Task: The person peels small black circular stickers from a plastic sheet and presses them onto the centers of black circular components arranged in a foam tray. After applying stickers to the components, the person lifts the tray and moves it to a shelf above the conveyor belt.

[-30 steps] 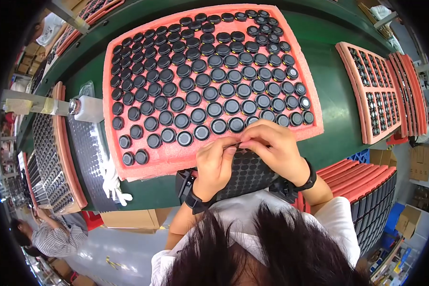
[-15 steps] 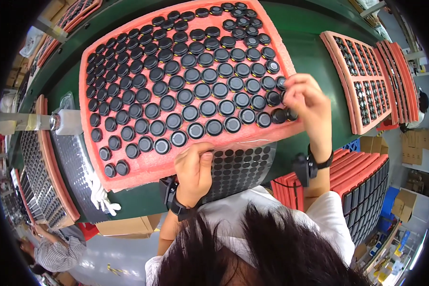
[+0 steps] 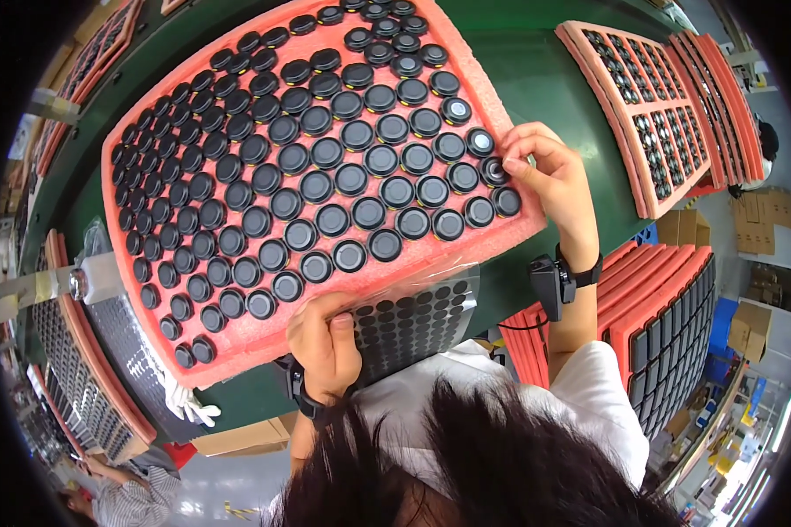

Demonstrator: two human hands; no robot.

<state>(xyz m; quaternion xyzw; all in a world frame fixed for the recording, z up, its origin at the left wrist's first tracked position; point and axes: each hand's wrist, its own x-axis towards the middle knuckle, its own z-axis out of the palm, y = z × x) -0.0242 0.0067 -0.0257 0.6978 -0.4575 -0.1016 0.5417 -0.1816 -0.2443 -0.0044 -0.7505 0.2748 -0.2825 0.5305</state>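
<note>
A pink foam tray (image 3: 264,347) bears rows of round black parts, shaped like short caps, some with a yellow edge showing. My left hand (image 3: 323,347) is closed at the tray's near edge, its thumb and fingers pinching the top of a clear-backed sheet of black round stickers (image 3: 413,325) that hangs toward my body. At the tray's right edge, my right hand (image 3: 545,176) has thumb and fingertips drawn together against a black round part (image 3: 493,171). Anything small between those fingertips is hidden. Two parts just beyond it show paler centres.
Past the green table (image 3: 536,97), a pink foam tray of small round parts (image 3: 650,123) stands at right. Stacked pink foam trays (image 3: 650,299) sit lower right. White gloves (image 3: 189,404) lie at left beside a foam tray (image 3: 92,342). Another person (image 3: 136,496) works lower left.
The tray and both hands appear farther left as the view shifts. My right fingertips have come down against a part in the right-hand column. My left hand keeps its hold on the sticker sheet.
</note>
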